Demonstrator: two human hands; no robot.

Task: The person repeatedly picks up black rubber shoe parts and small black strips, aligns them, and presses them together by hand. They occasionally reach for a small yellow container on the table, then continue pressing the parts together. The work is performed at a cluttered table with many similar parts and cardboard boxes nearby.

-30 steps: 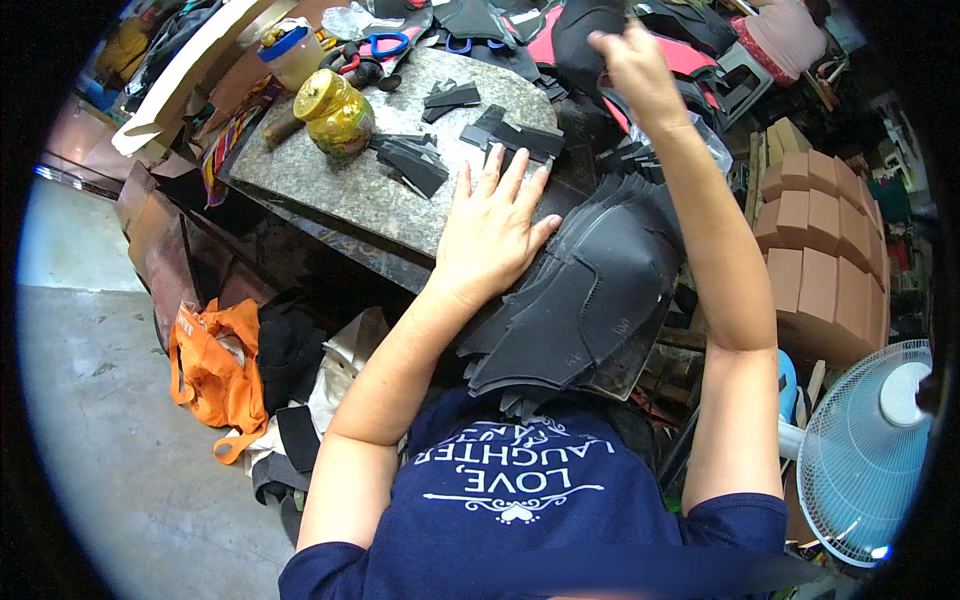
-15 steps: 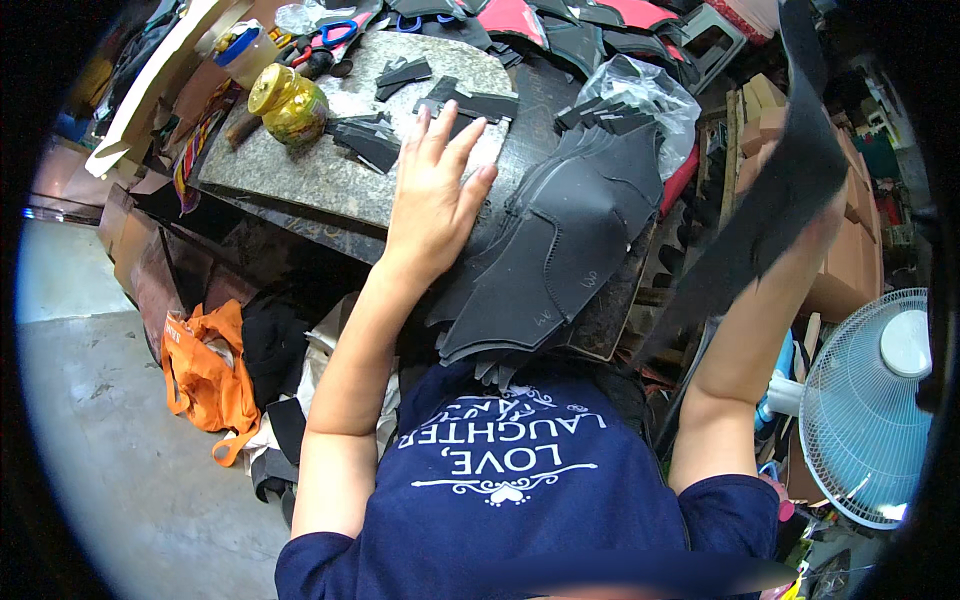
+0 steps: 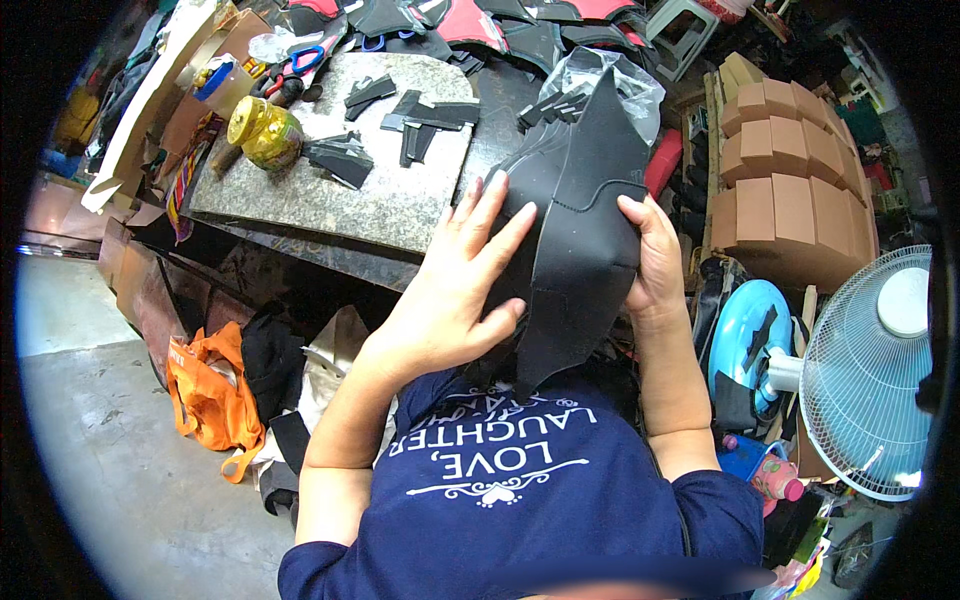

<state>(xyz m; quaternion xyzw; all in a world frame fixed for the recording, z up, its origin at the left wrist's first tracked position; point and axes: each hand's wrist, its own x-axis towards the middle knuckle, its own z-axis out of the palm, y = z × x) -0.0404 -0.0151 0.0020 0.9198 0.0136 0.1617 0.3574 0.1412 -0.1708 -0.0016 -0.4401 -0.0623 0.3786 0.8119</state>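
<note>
My right hand [image 3: 655,260] grips the right edge of a black stitched shoe upper [image 3: 590,215], thumb on its face. The upper stands tilted over a stack of similar black uppers [image 3: 525,160] at the table's front edge, hiding much of it. To its left, my left hand [image 3: 450,270] is open with fingers spread, fingertips at the stack and the thumb near the held upper's left edge. Whether the thumb touches it, I cannot tell. Short black strips [image 3: 430,120] lie in small piles on a grey stone slab [image 3: 400,200].
A yellow-lidded jar [image 3: 265,133] and blue-handled scissors [image 3: 305,62] sit on the left of the table. Clear plastic [image 3: 635,90] lies behind the stack. At right stand a white fan [image 3: 870,370], a blue round stool [image 3: 750,330] and stacked brown pieces [image 3: 790,200].
My right arm has come down and inward from the right, where a blurred black piece hung before it. My left hand has moved from the strips toward me, to the stack.
</note>
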